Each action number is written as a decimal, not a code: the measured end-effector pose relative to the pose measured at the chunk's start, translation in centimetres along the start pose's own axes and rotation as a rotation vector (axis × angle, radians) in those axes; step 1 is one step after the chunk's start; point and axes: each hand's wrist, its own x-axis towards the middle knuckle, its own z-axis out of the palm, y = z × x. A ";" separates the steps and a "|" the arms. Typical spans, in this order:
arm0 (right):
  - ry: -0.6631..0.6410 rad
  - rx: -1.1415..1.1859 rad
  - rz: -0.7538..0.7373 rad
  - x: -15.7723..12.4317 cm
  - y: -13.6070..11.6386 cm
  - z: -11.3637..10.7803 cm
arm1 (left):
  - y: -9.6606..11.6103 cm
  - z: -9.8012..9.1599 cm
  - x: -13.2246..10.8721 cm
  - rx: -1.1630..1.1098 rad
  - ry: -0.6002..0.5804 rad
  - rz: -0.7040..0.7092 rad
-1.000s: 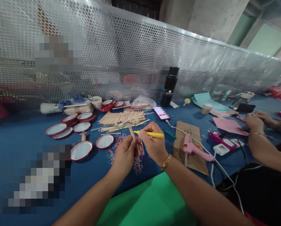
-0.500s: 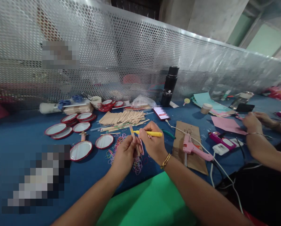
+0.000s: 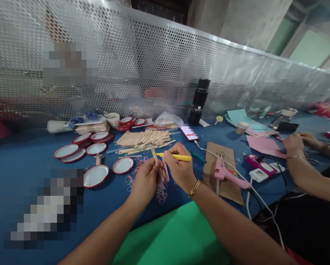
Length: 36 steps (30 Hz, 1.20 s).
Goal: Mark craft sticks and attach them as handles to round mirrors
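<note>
My left hand (image 3: 146, 176) pinches a flat wooden craft stick (image 3: 154, 153) and holds it upright. A yellow marker (image 3: 178, 156) is gripped in my right hand (image 3: 179, 167), its tip at or very close to the upper part of the stick. Colourful rubber bands (image 3: 161, 194) lie in a loose heap under and around my left hand. A pink strip (image 3: 166, 172) shows between the hands; I cannot tell what it is. Beyond them lies a pile of wooden craft sticks (image 3: 145, 138).
Red-rimmed round mirrors (image 3: 96, 176) lie at the left. A pink glue gun (image 3: 227, 175) rests on cardboard (image 3: 209, 165) at the right, with white cables nearby. A black bottle (image 3: 199, 101) stands at the back beside a phone (image 3: 189, 132). A co-worker's hands (image 3: 294, 145) hold things at far right.
The craft stick tilts slightly more to the left in my left hand. The marker stays in nearly the same place. The co-worker's arm at the right has shifted slightly left.
</note>
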 end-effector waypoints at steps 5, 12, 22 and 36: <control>-0.081 0.092 0.115 -0.2 0.3 0.1 | -0.8 -0.1 0.2 0.015 -0.022 0.012; -0.060 0.061 0.095 -0.1 0.0 0.0 | -1.0 -0.2 0.3 0.023 -0.020 0.041; -0.077 0.086 0.096 -0.3 0.0 0.1 | -0.6 0.1 0.2 0.011 -0.007 0.014; -0.090 0.084 0.071 -0.3 -0.2 0.1 | -0.2 0.2 0.0 -0.014 0.007 0.020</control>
